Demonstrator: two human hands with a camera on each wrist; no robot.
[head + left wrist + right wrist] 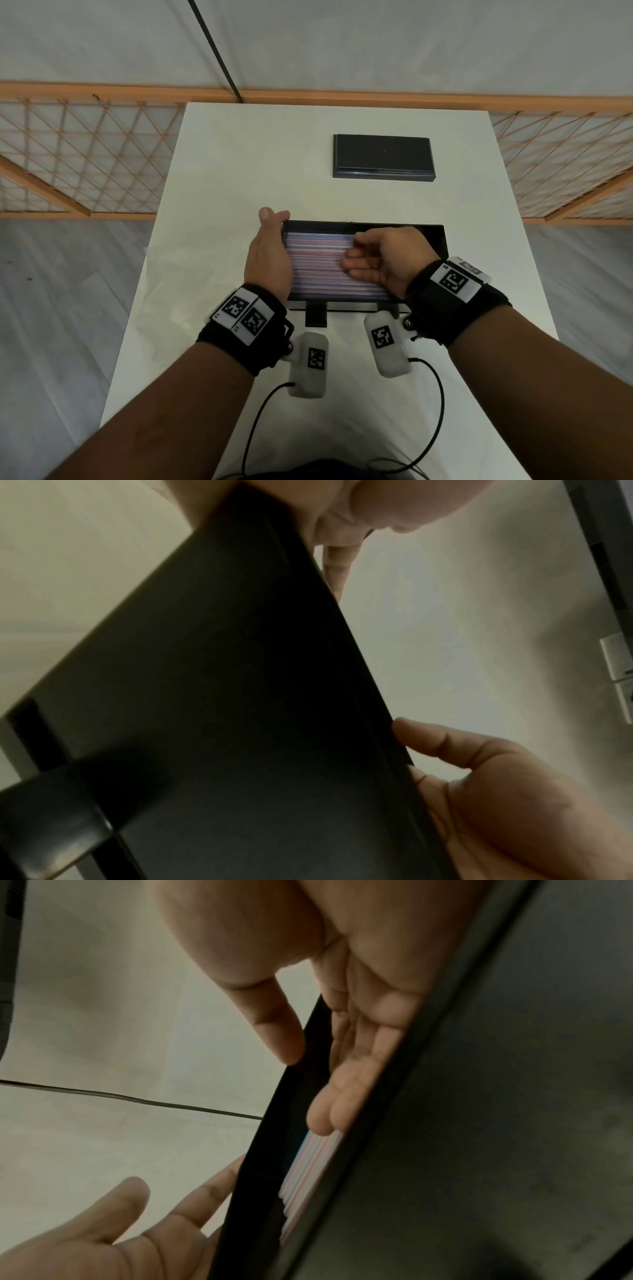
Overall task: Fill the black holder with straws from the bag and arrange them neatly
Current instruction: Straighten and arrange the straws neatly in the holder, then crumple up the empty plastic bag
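White table (222,164) beneath left hand (267,253) and right hand (383,260); orange lattice fence (85,154) beyond, grey plank floor (51,291) alongside, pale wall (342,41) farthest.

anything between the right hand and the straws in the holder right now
Nothing visible. The fingers of the right hand lie directly on the straws in the open-topped black holder; the left hand rests against its left end.

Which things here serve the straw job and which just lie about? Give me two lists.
For the job: black holder; straws lying in it; left hand against its left end; right hand on the straws.

Lying about: flat black box farther back on the table; orange lattice fence.
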